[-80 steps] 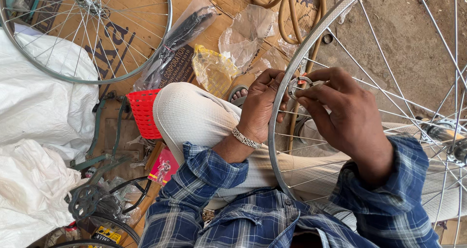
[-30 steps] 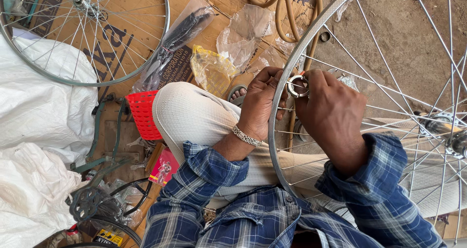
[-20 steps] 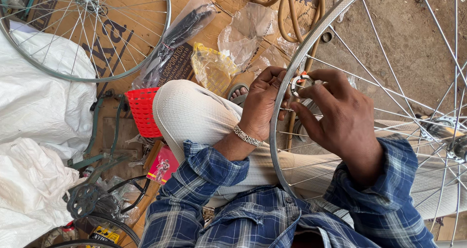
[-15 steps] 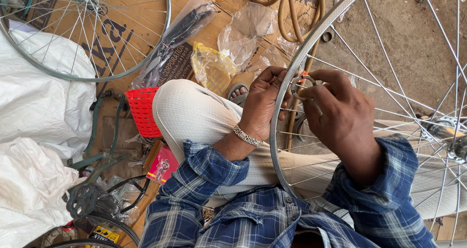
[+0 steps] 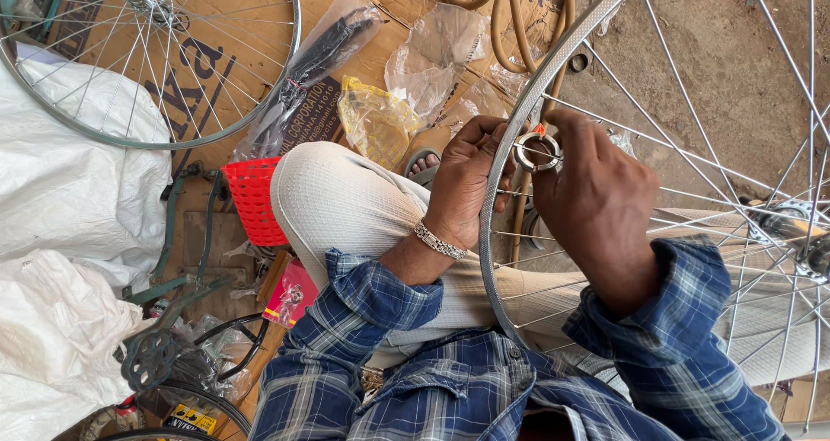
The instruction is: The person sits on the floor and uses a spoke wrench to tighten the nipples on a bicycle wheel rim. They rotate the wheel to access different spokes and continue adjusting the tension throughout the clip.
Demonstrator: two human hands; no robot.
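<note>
At centre frame, the left hand (image 5: 467,186) grips the silver spoked bicycle wheel rim (image 5: 519,121). The right hand (image 5: 596,199) pinches a small round metal spoke tool (image 5: 529,151) against the rim. Spoke adjustment appears underway; the next turn needs a steady rim.

Bare dirt floor (image 5: 718,52), flattened cardboard (image 5: 216,69), daylight

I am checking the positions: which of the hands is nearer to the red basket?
Left. The left hand is at the wheel rim, closer to the red basket; the right hand is farther away.
</note>
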